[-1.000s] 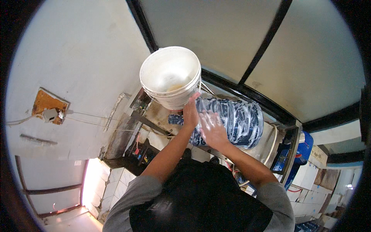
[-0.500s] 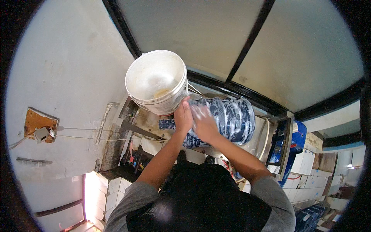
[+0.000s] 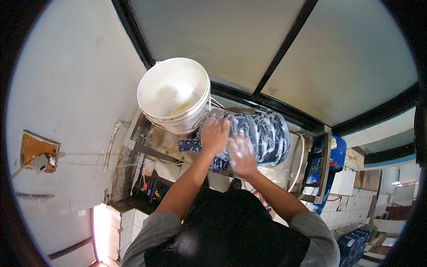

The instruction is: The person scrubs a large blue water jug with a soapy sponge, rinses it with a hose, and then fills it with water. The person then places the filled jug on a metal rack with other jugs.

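Observation:
A big ribbed water jug (image 3: 270, 139), dark blue under streaks of white suds, lies on its side on a worn bench. Its neck (image 3: 189, 145) points left. My left hand (image 3: 215, 135) rests on the jug's shoulder, near the neck, with its fingers stretched out. Close beside it, my right hand (image 3: 242, 158) is on the near side of the jug, coated in white foam. Its fingers look extended, and I see nothing gripped in either hand. Just beyond my left hand stands a white bucket (image 3: 151, 113) with something yellowish at its bottom that I cannot make out.
The bench (image 3: 165, 139) has a metal frame and stands against a dark-framed frosted panel (image 3: 213, 44). A pale hose (image 3: 301, 162) curves at its right end, near a blue container (image 3: 339, 153). A cable runs from a wall outlet (image 3: 41, 163) at left.
My left hand has turned from edge-on beside the bucket to lying over the jug's shoulder. My right hand has drawn back toward me along the jug. The view has shifted slightly.

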Action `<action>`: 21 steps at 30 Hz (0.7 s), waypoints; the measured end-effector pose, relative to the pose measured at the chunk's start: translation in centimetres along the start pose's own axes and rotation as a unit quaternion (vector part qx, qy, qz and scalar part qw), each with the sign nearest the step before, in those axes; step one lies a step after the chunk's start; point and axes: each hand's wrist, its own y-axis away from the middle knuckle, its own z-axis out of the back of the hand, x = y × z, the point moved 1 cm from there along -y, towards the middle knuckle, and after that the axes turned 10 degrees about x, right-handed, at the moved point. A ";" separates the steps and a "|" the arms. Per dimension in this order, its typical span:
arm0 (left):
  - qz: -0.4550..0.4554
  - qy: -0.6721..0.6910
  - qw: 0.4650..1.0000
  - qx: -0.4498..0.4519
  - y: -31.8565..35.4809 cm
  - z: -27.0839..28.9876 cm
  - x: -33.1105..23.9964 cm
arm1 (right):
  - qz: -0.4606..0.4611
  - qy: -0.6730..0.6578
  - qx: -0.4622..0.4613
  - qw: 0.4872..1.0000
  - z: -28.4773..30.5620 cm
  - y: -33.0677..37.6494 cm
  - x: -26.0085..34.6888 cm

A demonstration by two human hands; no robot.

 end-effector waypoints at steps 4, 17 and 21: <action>-0.040 -0.177 0.983 0.018 1.1 -0.7 -1.2 | -0.109 0.103 -0.016 0.989 3.4 -4.2 -3.8; -0.075 -0.187 0.976 0.087 1.2 0.5 -2.7 | -0.156 0.074 -0.071 0.982 5.2 2.8 -10.1; -0.072 -0.198 0.973 0.095 0.4 -0.1 -2.9 | -0.351 -0.084 0.240 0.901 7.5 -5.6 -8.6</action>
